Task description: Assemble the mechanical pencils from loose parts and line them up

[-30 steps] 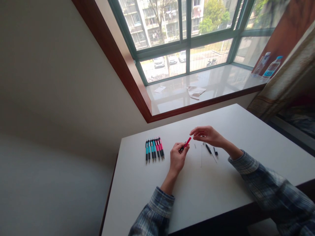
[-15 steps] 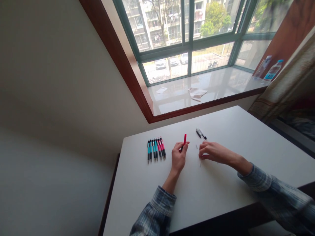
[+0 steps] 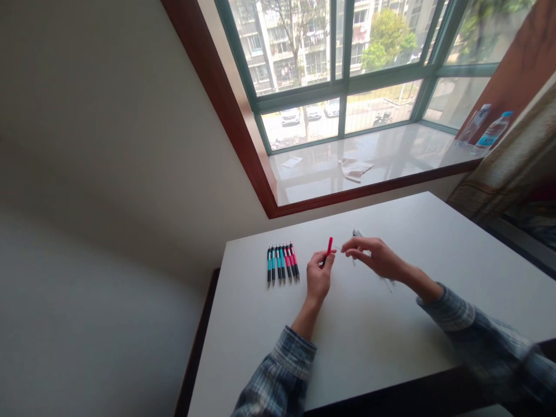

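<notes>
My left hand (image 3: 319, 275) is closed around a red pen barrel (image 3: 330, 244), which stands up from the fingers. Just to its right, my right hand (image 3: 376, 255) pinches a thin, pale piece (image 3: 338, 248) and points it at the barrel; the piece is small and faint. To the left of my hands, several pens (image 3: 282, 264) lie side by side in a row, some teal and some red, all with black grips. Small pen parts (image 3: 356, 233) lie behind my right hand, partly covered by it.
The white table (image 3: 369, 336) stands below a window with a wooden frame (image 3: 373, 188). On the sill are a crumpled cloth (image 3: 355, 169), a flat paper (image 3: 291, 162) and two plastic bottles (image 3: 493, 133). A curtain (image 3: 499, 162) hangs at the right.
My right hand has risen from the table top and moved closer to the red barrel, now with a thin piece at its fingertips. My left hand still holds the barrel. The view has shifted slightly.
</notes>
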The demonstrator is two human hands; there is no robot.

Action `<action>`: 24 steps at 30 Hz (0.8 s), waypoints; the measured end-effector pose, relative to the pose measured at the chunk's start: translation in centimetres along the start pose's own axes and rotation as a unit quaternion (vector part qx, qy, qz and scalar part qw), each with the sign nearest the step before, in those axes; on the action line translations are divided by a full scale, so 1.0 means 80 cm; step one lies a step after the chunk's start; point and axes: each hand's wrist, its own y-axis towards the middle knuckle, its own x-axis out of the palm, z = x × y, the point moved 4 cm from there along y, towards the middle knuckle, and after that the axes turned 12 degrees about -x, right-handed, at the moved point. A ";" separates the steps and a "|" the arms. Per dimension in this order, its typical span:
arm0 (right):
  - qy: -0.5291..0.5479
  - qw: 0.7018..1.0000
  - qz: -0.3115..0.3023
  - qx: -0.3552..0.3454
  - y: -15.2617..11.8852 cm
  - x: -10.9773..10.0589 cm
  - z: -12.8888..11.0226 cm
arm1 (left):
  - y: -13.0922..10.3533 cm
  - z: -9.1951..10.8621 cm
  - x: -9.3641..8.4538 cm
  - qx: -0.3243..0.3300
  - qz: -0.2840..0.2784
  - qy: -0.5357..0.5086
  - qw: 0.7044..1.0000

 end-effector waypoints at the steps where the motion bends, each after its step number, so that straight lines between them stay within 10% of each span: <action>1: 0.039 0.998 0.048 0.009 0.009 -0.008 0.008 | -0.001 0.001 0.000 0.002 -0.001 0.005 1.000; 9: 0.161 0.954 0.236 0.088 0.018 -0.010 0.070 | -0.005 0.006 0.002 0.014 -0.022 0.033 0.999; 24: 0.107 0.970 0.204 0.079 0.007 -0.014 0.069 | -0.003 0.009 0.010 0.019 -0.032 0.063 0.997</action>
